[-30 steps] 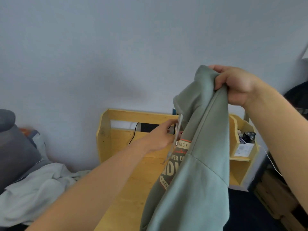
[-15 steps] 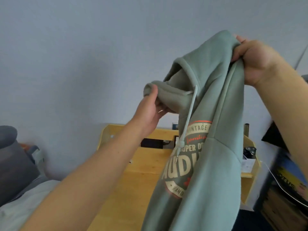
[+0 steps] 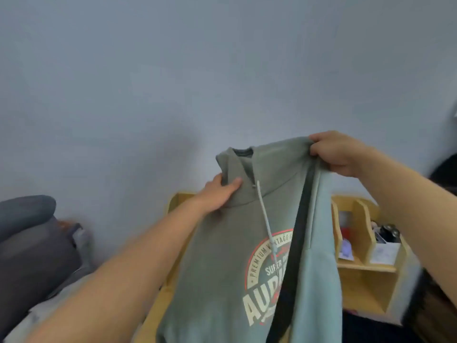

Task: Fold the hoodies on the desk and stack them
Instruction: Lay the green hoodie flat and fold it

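Observation:
A sage-green hoodie (image 3: pixel 217 263) with a round cream-and-red chest print hangs in the air in front of me, above the wooden desk (image 3: pixel 363 285). My right hand (image 3: pixel 338 154) grips its upper right edge by the shoulder. Thumb in front, my left hand (image 3: pixel 220 194) pinches the fabric at the neck, just under the hood. A pale drawstring dangles down the chest. The right part of the hoodie folds back on itself along a dark vertical crease. Its lower part runs out of the frame.
The desk has side shelves at the right holding small items and a white box (image 3: pixel 384 252). A dark chair back (image 3: pixel 29 243) with pale fabric (image 3: pixel 42 315) below it stands at the left. A plain wall fills the background.
The hoodie has turned so more of its front print faces me. My right hand came down from high right. My left hand shifted from the hood's rim to the neck.

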Demonstrator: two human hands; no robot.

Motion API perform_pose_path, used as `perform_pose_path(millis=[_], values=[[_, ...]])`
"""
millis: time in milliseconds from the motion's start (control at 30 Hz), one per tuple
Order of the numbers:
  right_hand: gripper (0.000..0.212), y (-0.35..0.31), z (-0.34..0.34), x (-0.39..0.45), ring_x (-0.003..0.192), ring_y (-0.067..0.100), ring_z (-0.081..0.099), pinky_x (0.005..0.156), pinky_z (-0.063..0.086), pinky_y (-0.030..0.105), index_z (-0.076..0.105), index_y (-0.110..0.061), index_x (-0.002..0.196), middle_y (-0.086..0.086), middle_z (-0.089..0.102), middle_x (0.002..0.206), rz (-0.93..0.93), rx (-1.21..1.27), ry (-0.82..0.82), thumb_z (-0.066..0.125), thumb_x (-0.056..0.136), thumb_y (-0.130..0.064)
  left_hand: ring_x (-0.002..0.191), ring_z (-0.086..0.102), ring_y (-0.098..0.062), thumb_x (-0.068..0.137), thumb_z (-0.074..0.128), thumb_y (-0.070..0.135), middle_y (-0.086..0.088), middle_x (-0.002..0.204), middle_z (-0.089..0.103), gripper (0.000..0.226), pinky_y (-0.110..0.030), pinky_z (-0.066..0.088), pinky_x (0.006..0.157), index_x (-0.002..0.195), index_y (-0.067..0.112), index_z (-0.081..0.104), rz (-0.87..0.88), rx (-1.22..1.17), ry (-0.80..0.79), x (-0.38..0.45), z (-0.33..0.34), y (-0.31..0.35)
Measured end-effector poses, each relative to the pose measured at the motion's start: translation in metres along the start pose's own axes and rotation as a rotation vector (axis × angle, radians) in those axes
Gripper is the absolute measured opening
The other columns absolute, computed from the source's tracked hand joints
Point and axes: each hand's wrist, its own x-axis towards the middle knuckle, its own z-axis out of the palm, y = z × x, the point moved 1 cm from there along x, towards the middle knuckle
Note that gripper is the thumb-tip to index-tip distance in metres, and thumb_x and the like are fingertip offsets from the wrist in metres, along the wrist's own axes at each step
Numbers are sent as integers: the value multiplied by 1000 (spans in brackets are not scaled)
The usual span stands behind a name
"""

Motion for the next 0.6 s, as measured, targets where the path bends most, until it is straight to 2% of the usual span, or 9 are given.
perform_pose_path(millis=[67, 133, 200, 300, 400, 467, 500, 600], values=[[39, 29, 22, -12, 97, 38, 66, 91, 56, 47, 66, 3, 112, 25, 68, 108, 79, 135, -94, 34, 90, 11, 113, 63, -17, 85, 62, 71, 6, 124, 68, 66, -42, 38, 115, 131, 23, 64, -230, -80, -298, -26, 45, -87], [41, 44, 44, -18, 102, 38, 68, 95, 55, 49, 67, 1, 112, 25, 69, 111, 120, 228, -162, 33, 91, 12, 107, 71, -22, 83, 71, 47, 0, 109, 77, 39, -49, 49, 109, 112, 21, 76, -322, -98, -451, -49, 81, -143], [41, 52, 55, -18, 97, 34, 70, 87, 58, 43, 69, -3, 105, 23, 70, 107, 141, 276, -170, 33, 90, 11, 110, 71, -23, 89, 70, 36, -1, 110, 78, 26, -47, 52, 106, 109, 21, 79, -322, -172, -448, -61, 98, -159], [42, 60, 52, -15, 88, 28, 70, 75, 58, 35, 69, -9, 99, 17, 70, 99, 153, 334, -126, 33, 90, 11, 113, 68, -18, 101, 62, 30, 4, 114, 77, 17, -36, 53, 101, 111, 29, 76, -361, -291, -484, -73, 106, -158], [43, 64, 45, -12, 102, 31, 70, 87, 58, 42, 72, -12, 105, 16, 72, 107, 140, 382, -113, 36, 90, 8, 97, 66, -19, 103, 58, 23, -7, 108, 73, 17, -33, 51, 87, 91, 24, 70, -319, -392, -408, -72, 105, -169], [43, 66, 43, -15, 103, 29, 69, 88, 58, 42, 71, -13, 107, 15, 72, 110, 133, 378, -101, 36, 92, 7, 86, 63, -19, 100, 62, 19, -6, 98, 69, 10, -31, 49, 76, 90, 20, 63, -291, -496, -356, -72, 105, -167], [42, 67, 43, -17, 102, 28, 69, 86, 58, 41, 70, -13, 107, 14, 71, 110, 128, 385, -96, 35, 94, 6, 91, 65, -18, 97, 66, 21, -2, 104, 71, 3, -30, 50, 77, 97, 22, 63, -279, -468, -370, -73, 105, -164], [40, 61, 47, -24, 98, 26, 67, 83, 57, 38, 68, -13, 103, 13, 69, 107, 116, 425, -102, 34, 96, 6, 116, 65, -14, 95, 69, 36, 9, 123, 71, 25, -35, 50, 103, 120, 38, 62, -254, -294, -481, -80, 124, -163]])
